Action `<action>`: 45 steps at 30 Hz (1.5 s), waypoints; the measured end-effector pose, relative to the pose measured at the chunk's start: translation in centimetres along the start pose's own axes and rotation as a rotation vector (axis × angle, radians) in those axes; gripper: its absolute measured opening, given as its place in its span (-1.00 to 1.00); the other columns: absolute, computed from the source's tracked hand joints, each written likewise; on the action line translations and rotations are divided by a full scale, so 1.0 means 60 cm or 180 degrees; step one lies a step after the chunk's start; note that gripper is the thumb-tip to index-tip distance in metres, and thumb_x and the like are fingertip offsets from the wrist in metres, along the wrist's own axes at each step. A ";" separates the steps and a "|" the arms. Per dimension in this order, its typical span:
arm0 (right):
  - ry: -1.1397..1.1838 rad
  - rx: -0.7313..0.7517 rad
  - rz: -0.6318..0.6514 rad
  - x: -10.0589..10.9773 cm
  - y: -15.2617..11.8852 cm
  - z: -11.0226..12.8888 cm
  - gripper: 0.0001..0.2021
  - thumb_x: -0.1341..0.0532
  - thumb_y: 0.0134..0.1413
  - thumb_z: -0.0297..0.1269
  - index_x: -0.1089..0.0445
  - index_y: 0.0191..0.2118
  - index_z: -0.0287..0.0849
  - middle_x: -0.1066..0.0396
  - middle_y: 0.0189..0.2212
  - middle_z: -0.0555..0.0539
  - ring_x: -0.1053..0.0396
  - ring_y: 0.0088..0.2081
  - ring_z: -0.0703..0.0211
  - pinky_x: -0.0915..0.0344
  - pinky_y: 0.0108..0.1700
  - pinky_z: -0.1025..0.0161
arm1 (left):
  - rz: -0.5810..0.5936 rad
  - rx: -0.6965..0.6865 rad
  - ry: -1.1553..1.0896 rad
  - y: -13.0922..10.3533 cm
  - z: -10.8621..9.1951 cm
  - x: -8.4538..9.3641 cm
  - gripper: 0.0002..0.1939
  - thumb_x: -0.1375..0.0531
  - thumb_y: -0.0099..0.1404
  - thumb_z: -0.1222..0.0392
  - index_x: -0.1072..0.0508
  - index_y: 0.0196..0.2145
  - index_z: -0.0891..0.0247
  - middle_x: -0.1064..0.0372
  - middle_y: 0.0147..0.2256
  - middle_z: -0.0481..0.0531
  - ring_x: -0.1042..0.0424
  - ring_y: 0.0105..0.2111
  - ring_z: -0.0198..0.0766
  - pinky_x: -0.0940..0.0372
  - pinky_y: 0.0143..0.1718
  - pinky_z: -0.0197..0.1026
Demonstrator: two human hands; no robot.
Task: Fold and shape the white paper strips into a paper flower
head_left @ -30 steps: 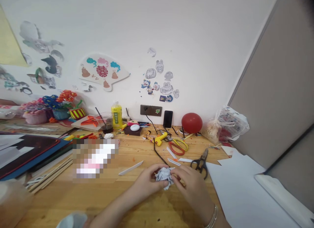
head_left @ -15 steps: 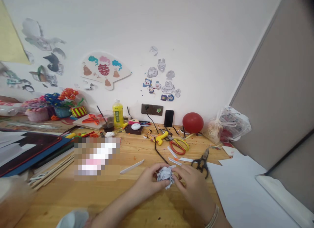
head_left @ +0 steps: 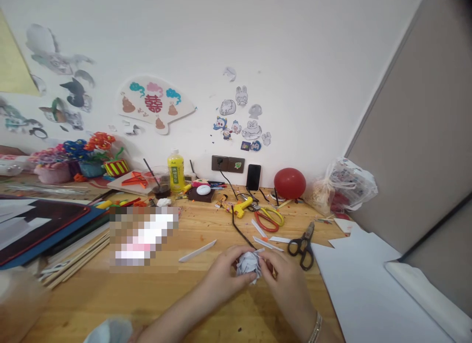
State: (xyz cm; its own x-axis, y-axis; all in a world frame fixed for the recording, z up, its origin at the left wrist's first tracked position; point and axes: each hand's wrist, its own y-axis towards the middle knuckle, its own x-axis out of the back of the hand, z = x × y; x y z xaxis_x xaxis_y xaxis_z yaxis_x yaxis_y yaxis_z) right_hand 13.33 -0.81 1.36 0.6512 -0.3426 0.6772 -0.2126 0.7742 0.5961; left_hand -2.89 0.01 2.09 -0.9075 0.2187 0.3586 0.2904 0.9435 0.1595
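A ball-like bundle of layered white paper strips (head_left: pixel 248 264) is held above the table, low in the middle of the view. My left hand (head_left: pixel 229 271) wraps it from the left, its thumb across the front. At its upper right edge, my right hand (head_left: pixel 278 269) has thumb and fingertips pinched together on a strip end of the bundle. Loose white paper strips (head_left: pixel 268 243) lie just beyond the hands, and another paper strip (head_left: pixel 198 250) lies to the left. Black-handled scissors (head_left: pixel 302 245) rest right of my right hand.
White paper sheets (head_left: pixel 350 274) cover the right side. Behind the hands lie red-and-yellow scissors (head_left: pixel 271 219) and a yellow glue gun (head_left: pixel 243 207). A red balloon (head_left: pixel 289 183), a phone (head_left: pixel 253 177) and a yellow drink bottle (head_left: pixel 176 171) stand along the wall. Wooden sticks (head_left: pixel 79 259) lie left.
My right hand has turned slightly and drawn its fingers into a tighter pinch at the bundle's upper right. The left hand keeps its hold. The view has shifted a little.
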 end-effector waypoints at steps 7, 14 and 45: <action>0.0300 -0.0333 0.0237 0.002 0.004 0.002 -0.78 -0.04 0.09 -0.41 -0.43 -0.40 -0.15 -0.46 -0.46 -0.05 -0.38 -0.40 0.14 -0.24 -0.38 0.28 | 0.0002 0.0057 -0.0071 0.001 -0.002 0.000 -0.59 -0.27 -0.07 0.32 -0.45 -0.18 0.30 -0.45 -0.16 0.16 -0.37 -0.13 -0.06 -0.21 -0.07 -0.14; 0.0267 -0.0449 0.0117 0.008 0.003 0.000 -0.80 -0.08 0.10 -0.32 -0.44 -0.43 -0.13 -0.44 -0.51 -0.03 -0.34 -0.47 0.16 -0.18 -0.46 0.30 | 0.0036 0.0057 -0.0363 0.001 -0.006 0.000 -0.59 -0.26 -0.04 0.30 -0.43 -0.16 0.32 -0.45 -0.16 0.17 -0.38 -0.14 -0.05 -0.22 -0.07 -0.11; 0.0493 0.0110 -0.0310 0.020 0.000 -0.004 -0.86 -0.14 0.06 -0.27 -0.37 -0.44 -0.17 -0.34 -0.61 0.03 -0.25 -0.59 0.27 -0.16 -0.53 0.36 | 0.0100 0.0098 -0.1120 0.003 0.002 0.002 -0.55 -0.27 -0.03 0.20 -0.36 -0.14 0.35 -0.41 -0.18 0.18 -0.37 -0.15 -0.04 -0.24 -0.09 -0.06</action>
State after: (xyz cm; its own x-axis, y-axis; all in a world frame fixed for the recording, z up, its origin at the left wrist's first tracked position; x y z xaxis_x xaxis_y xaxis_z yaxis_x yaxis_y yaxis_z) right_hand 14.27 -1.11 2.09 0.7737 -0.3271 0.5425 -0.1661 0.7217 0.6719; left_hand -2.98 0.22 2.07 -0.9488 0.3151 0.0232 0.3155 0.9408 0.1237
